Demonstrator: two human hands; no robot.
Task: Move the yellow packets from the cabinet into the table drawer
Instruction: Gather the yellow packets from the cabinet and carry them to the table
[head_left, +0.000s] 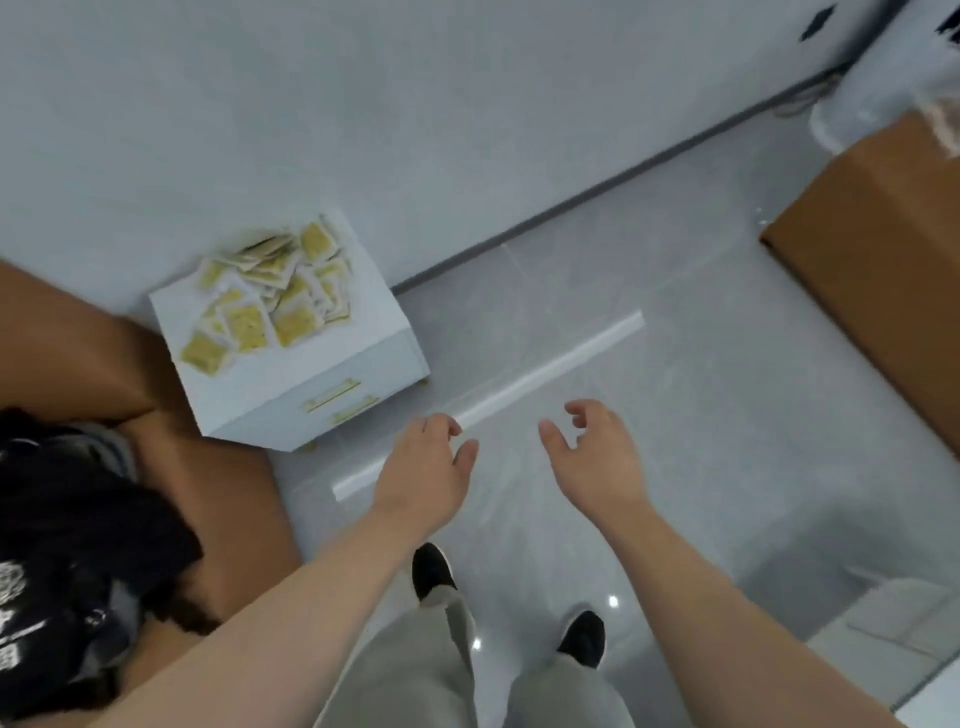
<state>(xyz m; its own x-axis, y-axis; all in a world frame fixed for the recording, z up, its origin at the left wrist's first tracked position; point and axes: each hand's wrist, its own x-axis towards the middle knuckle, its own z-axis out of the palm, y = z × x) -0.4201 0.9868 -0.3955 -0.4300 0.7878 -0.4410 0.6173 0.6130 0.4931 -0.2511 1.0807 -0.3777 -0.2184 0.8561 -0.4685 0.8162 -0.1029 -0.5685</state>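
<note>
A heap of several yellow packets (270, 299) lies on top of a small white cabinet (363, 358) that stands on the floor by the wall at the left. The cabinet has two drawers with gold handles (332, 396), both closed. My left hand (428, 465) hangs in the air to the right of the cabinet's front, fingers loosely curled and holding nothing. My right hand (592, 452) hovers further right over the floor, fingers relaxed and empty. Neither hand touches the cabinet or the packets.
A brown cardboard box (171, 467) with dark clothing (67, 545) in it sits at the left. Another brown box (878, 260) stands at the right. A white strip (550, 376) lies on the grey tiled floor. My legs and black shoes (431, 569) are below.
</note>
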